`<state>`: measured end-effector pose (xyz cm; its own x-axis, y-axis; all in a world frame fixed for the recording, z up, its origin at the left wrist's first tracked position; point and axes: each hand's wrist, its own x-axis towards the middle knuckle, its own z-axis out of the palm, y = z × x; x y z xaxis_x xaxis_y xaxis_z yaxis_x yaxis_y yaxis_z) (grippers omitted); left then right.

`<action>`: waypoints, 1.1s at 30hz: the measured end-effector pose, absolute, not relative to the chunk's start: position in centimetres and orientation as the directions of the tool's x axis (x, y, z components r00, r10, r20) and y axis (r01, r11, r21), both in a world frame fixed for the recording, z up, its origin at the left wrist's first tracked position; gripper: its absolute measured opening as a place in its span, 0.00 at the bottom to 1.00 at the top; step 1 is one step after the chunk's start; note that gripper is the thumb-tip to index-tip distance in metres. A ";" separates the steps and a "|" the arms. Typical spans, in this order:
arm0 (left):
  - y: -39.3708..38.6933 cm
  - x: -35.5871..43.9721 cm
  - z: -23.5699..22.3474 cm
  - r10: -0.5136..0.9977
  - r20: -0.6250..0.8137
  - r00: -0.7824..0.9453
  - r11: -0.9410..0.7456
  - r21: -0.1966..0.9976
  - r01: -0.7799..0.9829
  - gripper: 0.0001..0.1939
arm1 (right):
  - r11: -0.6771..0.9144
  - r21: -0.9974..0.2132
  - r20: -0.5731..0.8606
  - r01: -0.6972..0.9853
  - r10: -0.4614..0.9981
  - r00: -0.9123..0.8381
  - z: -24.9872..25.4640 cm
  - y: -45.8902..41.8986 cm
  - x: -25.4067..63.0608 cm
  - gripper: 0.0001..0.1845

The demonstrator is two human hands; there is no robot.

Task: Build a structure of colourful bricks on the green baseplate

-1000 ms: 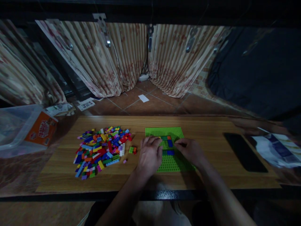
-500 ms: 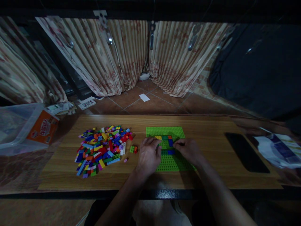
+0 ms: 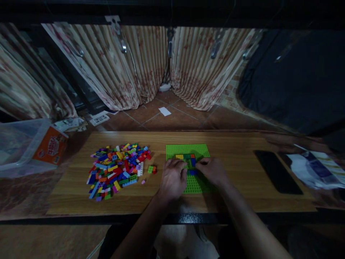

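Note:
A green studded baseplate (image 3: 194, 187) lies on the table in front of me. On it a frame of toy bricks shows a yellow brick (image 3: 179, 157), a dark green brick (image 3: 187, 156), an orange brick (image 3: 192, 156) and blue bricks (image 3: 193, 172). My left hand (image 3: 174, 178) lies over the frame's left side, fingers curled and closed, its fingertips hiding what they touch. From the right, my right hand (image 3: 211, 171) is closed in a pinch beside the blue bricks. Whatever sits between its fingertips is hidden.
A large pile of mixed bricks (image 3: 115, 171) spreads over the table's left. Between pile and baseplate lie a small green, orange and red brick cluster (image 3: 152, 169) and a pink brick (image 3: 143, 182). A black phone-like slab (image 3: 277, 172) lies right; a clear plastic bin (image 3: 24, 144) stands far left.
My left hand has shifted slightly right over the brick frame. My right hand stays at the blue bricks, and the whole view has moved a little.

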<state>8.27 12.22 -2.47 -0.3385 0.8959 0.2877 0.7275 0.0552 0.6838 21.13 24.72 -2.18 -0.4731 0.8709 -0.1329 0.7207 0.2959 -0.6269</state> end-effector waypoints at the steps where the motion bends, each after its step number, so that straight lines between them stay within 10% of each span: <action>1: 12.1 8.2 -2.4 0.893 0.290 -0.345 0.057 0.687 0.724 0.10 | 0.301 -0.626 -0.127 0.719 0.871 -0.475 -2.2 24.7 21.1 0.12; 17: 8.6 1.6 0.2 0.605 0.441 -0.663 0.028 0.820 0.571 0.09 | 0.315 -0.815 0.078 0.486 0.892 -0.446 -1.6 22.8 20.2 0.22; 24: 5.9 -3.7 1.2 0.252 0.242 -0.937 -0.216 0.958 0.189 0.08 | 0.582 -0.759 0.201 0.293 0.637 -0.745 -1.3 16.6 16.2 0.15; 33: 3.0 -5.6 2.3 0.187 -0.002 -0.982 -0.353 0.933 -0.069 0.07 | 0.687 -0.671 0.260 0.280 0.571 -0.779 -2.5 14.5 13.0 0.12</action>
